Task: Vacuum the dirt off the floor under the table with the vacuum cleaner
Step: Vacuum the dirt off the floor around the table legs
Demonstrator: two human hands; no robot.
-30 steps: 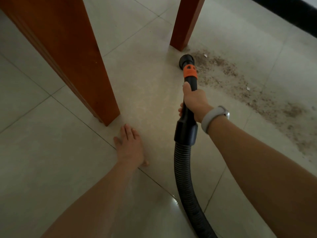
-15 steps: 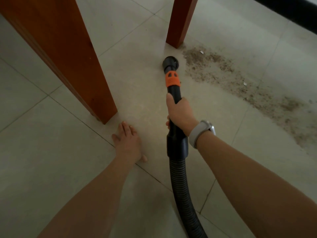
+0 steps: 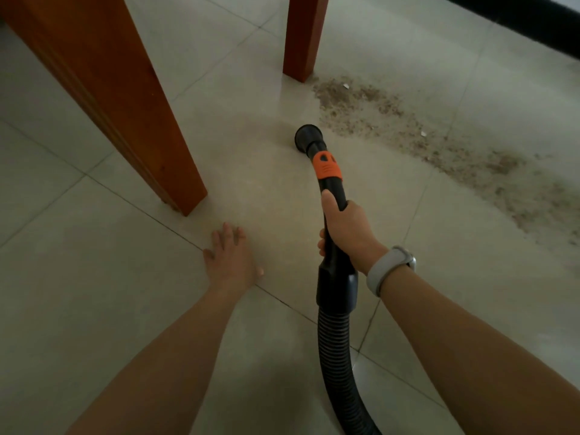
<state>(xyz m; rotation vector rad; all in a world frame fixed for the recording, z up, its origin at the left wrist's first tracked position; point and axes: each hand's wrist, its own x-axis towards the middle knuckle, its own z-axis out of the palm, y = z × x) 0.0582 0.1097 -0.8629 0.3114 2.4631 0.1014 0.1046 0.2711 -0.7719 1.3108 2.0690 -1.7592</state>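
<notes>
Vacuum hose (image 3: 332,340) held by right hand (image 3: 346,229); no readable writing.

Black ribbed hose (image 3: 334,346), orange collar (image 3: 328,166), reddish-brown table legs (image 3: 119,98), speckled brown dirt (image 3: 439,142)

Single head-worn view, wide-angle — looks forward and steeply down from low under the worktop onto the tiled floor (image 3: 94,309). Both forearms reach in from the bottom edge; near wooden leg (image 3: 110,89) close at left — far leg (image 3: 303,36) top centre.

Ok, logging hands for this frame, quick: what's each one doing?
Left hand: open, flat on the floor.
Right hand: grips the vacuum wand.
</notes>
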